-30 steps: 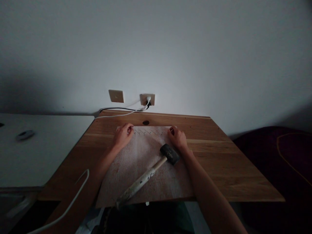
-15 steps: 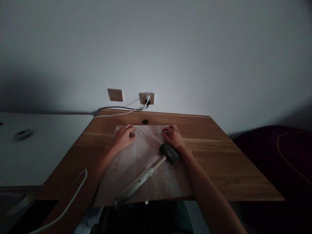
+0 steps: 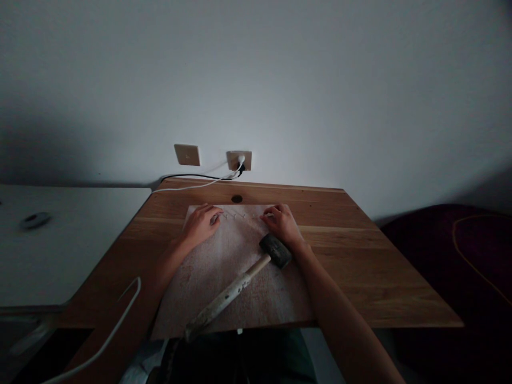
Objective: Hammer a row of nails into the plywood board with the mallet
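Note:
A thin board with a mottled, pale reddish surface (image 3: 224,261) lies on the wooden table. Along its far edge several small nails (image 3: 244,216) stand in a row; they are too small to tell from screws. My left hand (image 3: 202,224) curls round the left end of the row, thumb and fingers closed about a nail. At the right end my right hand (image 3: 282,221) is closed in a pinch, a tiny bright thing showing between its fingers. A mallet with a black head (image 3: 276,250) and worn pale handle rests diagonally on the board, its head just below my right wrist.
The wooden table (image 3: 380,277) meets a pale wall with a socket (image 3: 239,160), from which a white and a black cable run left. A white surface (image 3: 72,250) adjoins at left. A white cable (image 3: 116,330) hangs near my left forearm. Dark cushion-like fabric (image 3: 428,250) is at right.
My right hand has shifted slightly left, and a nail now shows in the gap beside its fingertips. My left hand and the mallet have stayed nearly in place.

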The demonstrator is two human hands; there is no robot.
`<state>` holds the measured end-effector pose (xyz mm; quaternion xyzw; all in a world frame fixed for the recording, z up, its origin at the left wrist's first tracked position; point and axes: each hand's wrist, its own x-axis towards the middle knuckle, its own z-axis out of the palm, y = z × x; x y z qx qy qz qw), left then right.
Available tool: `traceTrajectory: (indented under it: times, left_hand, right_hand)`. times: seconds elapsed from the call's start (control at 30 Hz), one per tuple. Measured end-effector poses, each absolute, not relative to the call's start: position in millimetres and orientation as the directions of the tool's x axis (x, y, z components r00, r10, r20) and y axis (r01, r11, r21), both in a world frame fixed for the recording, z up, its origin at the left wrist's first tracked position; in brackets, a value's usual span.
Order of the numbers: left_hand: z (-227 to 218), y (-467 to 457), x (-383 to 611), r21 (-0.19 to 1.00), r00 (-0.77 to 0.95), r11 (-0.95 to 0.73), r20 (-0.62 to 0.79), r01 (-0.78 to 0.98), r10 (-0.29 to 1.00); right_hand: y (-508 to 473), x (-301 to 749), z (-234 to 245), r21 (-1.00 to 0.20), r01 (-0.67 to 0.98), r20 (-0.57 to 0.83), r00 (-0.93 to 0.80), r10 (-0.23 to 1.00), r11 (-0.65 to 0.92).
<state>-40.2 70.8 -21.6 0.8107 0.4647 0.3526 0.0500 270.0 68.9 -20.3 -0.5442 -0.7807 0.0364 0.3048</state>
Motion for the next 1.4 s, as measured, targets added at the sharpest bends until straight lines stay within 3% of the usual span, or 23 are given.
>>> traceTrajectory:
  times: [0.7, 1.4]
  left_hand:
    - [-17.9, 68.2, -40.2, 0.302, 0.380, -0.608, 0.558, 0.735, 0.737]
    - [-21.4, 70.2, -41.2, 0.289, 0.400, -0.601, 0.528, 0.745, 0.750]
  right_hand:
    - [79.6, 272.5, -37.5, -0.344, 0.806, 0.566, -0.231, 0.791, 0.482]
    - [78.7, 273.9, -39.6, -0.347, 0.769, 0.567, -0.283, 0.773, 0.537]
